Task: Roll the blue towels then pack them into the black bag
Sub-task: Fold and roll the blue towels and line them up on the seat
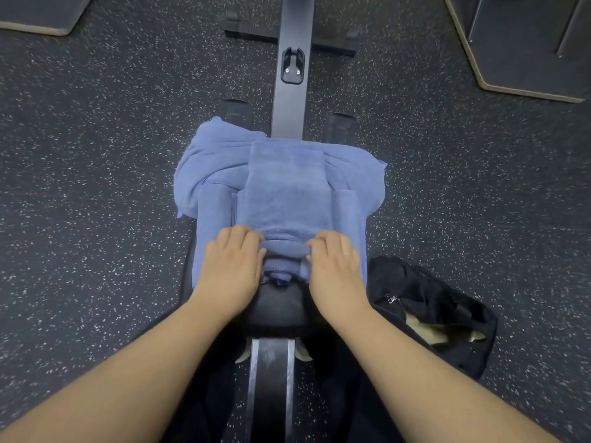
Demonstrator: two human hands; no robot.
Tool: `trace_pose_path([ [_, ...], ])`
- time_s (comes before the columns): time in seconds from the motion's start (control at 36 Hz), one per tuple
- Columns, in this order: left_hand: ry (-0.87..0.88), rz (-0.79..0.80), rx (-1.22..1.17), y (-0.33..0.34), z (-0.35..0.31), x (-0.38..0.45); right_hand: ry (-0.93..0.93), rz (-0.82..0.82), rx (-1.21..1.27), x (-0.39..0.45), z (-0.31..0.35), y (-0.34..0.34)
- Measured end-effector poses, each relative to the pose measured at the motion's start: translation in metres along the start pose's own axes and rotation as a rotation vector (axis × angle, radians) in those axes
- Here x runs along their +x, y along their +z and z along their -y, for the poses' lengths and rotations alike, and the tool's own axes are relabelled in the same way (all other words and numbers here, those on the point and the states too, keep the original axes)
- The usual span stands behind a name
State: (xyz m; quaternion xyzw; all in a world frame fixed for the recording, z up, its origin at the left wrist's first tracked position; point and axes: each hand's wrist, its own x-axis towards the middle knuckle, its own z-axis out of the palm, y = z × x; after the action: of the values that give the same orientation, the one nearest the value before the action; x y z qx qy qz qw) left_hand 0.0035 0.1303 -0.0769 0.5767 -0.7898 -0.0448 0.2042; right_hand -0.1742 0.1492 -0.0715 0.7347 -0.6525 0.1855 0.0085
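A folded blue towel [289, 187] lies lengthwise on top of a black bench pad [278, 310], over other crumpled blue towels [211, 164]. Its near end is turned into a small roll [284, 249]. My left hand [232, 266] grips the roll's left side with curled fingers. My right hand [335, 266] grips its right side the same way. The black bag [428, 311] sits on the floor right of the bench, its top unzipped and showing a tan lining.
The bench's black metal rail [292, 68] runs away from me to a crossbar foot. Speckled dark rubber floor [96, 187] surrounds it. Dark platforms with tan edges sit at the far left [41, 17] and far right [527, 49].
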Motion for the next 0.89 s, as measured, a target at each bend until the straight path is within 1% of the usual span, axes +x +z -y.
trace_pose_path([
  [0.14,-0.089,0.001,-0.027,-0.004,0.003,0.004,-0.013,0.033,0.014,0.006,-0.004,-0.008],
  [0.22,-0.15,0.035,-0.073,-0.007,0.004,0.007,0.075,0.042,0.062,0.012,-0.005,-0.012],
  [0.28,-0.17,0.045,-0.074,-0.007,0.004,0.01,0.146,0.126,0.123,0.016,-0.004,-0.013],
  [0.36,-0.169,0.043,-0.026,-0.005,0.004,0.014,0.148,0.205,0.132,0.021,-0.006,-0.013],
  [0.44,-0.157,0.03,0.062,-0.005,0.006,0.018,0.16,0.193,0.105,0.025,-0.007,-0.007],
  [0.5,-0.176,0.03,0.088,-0.006,0.007,0.019,0.197,0.146,0.101,0.025,-0.006,-0.002],
  [0.56,-0.198,0.024,0.09,-0.006,0.006,0.02,0.234,0.076,0.079,0.024,-0.006,0.003],
  [0.61,-0.22,0.002,0.057,-0.008,0.006,0.021,0.24,0.04,0.073,0.025,-0.005,0.004],
  [0.67,-0.2,-0.032,-0.002,-0.01,0.005,0.021,0.215,0.018,0.097,0.027,-0.007,0.003],
  [0.72,-0.143,-0.054,-0.079,-0.01,0.004,0.021,0.152,-0.012,0.118,0.028,-0.008,0.001],
  [0.78,-0.111,-0.052,-0.151,-0.009,0.004,0.02,0.09,-0.013,0.199,0.028,-0.007,-0.002],
  [0.83,-0.082,-0.039,-0.157,-0.005,0.005,0.019,0.061,0.007,0.267,0.026,-0.004,-0.005],
  [0.89,-0.078,-0.023,-0.132,-0.003,0.003,0.019,0.05,0.001,0.261,0.025,-0.002,-0.003],
])
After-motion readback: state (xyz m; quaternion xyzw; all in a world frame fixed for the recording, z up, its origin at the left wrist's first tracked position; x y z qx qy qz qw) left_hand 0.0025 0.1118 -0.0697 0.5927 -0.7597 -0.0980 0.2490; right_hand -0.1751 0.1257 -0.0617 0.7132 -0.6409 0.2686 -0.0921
